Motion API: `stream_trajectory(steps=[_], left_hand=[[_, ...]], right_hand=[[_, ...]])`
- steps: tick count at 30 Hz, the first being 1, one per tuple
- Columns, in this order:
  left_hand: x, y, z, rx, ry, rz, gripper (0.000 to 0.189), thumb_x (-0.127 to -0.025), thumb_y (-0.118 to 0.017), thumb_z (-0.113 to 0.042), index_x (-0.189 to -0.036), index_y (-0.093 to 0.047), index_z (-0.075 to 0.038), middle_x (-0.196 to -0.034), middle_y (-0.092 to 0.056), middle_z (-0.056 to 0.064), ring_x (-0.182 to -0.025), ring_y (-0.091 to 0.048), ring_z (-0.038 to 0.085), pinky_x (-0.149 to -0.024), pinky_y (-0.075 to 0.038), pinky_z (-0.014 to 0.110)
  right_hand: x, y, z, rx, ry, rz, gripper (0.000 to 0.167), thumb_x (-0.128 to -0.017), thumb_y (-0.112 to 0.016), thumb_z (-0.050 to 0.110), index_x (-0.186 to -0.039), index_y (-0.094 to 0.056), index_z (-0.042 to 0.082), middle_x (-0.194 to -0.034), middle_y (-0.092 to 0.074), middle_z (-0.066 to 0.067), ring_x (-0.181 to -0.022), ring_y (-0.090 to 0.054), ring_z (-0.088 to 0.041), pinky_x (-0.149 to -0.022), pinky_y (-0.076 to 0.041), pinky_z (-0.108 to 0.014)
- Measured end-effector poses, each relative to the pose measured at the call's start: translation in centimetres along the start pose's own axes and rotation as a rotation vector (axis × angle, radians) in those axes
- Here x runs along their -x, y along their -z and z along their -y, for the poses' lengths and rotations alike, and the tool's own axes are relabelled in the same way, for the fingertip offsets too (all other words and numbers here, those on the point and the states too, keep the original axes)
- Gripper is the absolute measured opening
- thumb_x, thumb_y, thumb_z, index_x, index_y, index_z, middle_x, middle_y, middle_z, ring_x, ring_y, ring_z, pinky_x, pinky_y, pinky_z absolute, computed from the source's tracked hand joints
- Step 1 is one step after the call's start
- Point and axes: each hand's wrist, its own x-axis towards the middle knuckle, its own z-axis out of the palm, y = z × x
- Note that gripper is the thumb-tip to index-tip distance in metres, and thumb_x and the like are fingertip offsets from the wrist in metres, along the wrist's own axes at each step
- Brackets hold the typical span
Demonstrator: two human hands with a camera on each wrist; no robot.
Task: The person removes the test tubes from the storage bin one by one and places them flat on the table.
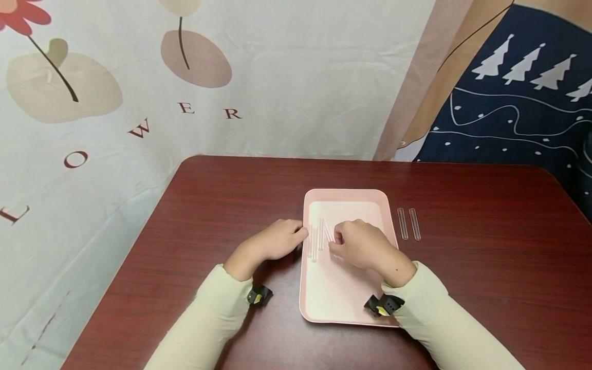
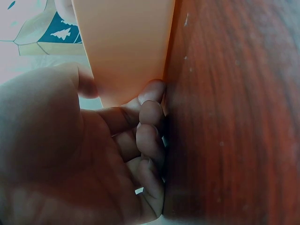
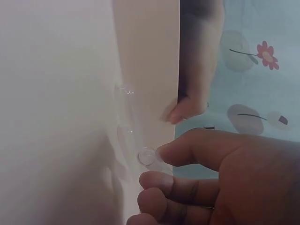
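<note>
My right hand [image 1: 363,244] is over the pink tray [image 1: 347,303], pinching a slim clear test tube [image 1: 328,231] between thumb and fingers. The tube's round end [image 3: 147,156] shows at the fingertips in the right wrist view. Several more clear test tubes [image 1: 315,245] lie side by side along the tray's left part, just left of that hand. At the tray's left side, my left hand [image 1: 277,239] holds the edge. In the left wrist view its thumb is at the rim and its curled fingers [image 2: 151,112] are against the outer wall [image 2: 126,42], close to the tabletop.
Two clear test tubes [image 1: 403,224] lie on the dark red wooden table [image 1: 485,267], right of the tray and roughly parallel. Behind the table's far edge hangs a printed cloth [image 1: 296,77], with a dark blue tree-patterned one [image 1: 509,113] to the right.
</note>
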Motion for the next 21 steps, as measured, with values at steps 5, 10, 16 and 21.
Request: stream_trajectory(steps=[5, 10, 16, 21], left_hand=[[0.0, 0.0, 0.0, 0.004, 0.002, -0.003, 0.031, -0.097, -0.039, -0.025, -0.073, -0.056, -0.015, -0.064, -0.055, -0.003, -0.065, -0.054, 0.014, -0.066, -0.044, 0.028], [0.1, 0.1, -0.1, 0.005, 0.01, -0.002, 0.032, -0.098, -0.038, -0.026, -0.073, -0.057, -0.015, -0.064, -0.055, -0.003, -0.064, -0.054, 0.014, -0.066, -0.044, 0.028], [0.2, 0.1, -0.2, 0.01, 0.022, 0.002, 0.033, -0.098, -0.039, -0.027, -0.074, -0.057, -0.015, -0.065, -0.056, -0.003, -0.065, -0.054, 0.014, -0.067, -0.044, 0.028], [0.3, 0.2, -0.3, 0.009, 0.019, 0.002, 0.033, -0.099, -0.039, -0.027, -0.074, -0.057, -0.015, -0.065, -0.056, -0.003, -0.067, -0.055, 0.014, -0.069, -0.044, 0.028]], right_hand=[[0.1, 0.2, 0.2, -0.023, 0.011, -0.007, 0.024, -0.085, -0.064, 0.022, -0.064, -0.053, 0.018, -0.06, -0.052, 0.003, -0.058, -0.048, -0.013, -0.053, -0.037, -0.028], [0.4, 0.7, 0.4, -0.045, 0.033, -0.026, 0.024, -0.085, -0.064, 0.023, -0.064, -0.054, 0.018, -0.059, -0.051, 0.004, -0.057, -0.047, -0.012, -0.052, -0.036, -0.027], [0.8, 1.5, 0.8, -0.04, 0.028, -0.051, 0.021, -0.085, -0.063, 0.025, -0.066, -0.054, 0.019, -0.058, -0.049, 0.005, -0.056, -0.046, -0.012, -0.05, -0.035, -0.028], [1.1, 2.1, 0.9, -0.045, 0.038, -0.078, 0.019, -0.083, -0.062, 0.023, -0.066, -0.054, 0.019, -0.058, -0.047, 0.005, -0.056, -0.044, -0.011, -0.051, -0.034, -0.027]])
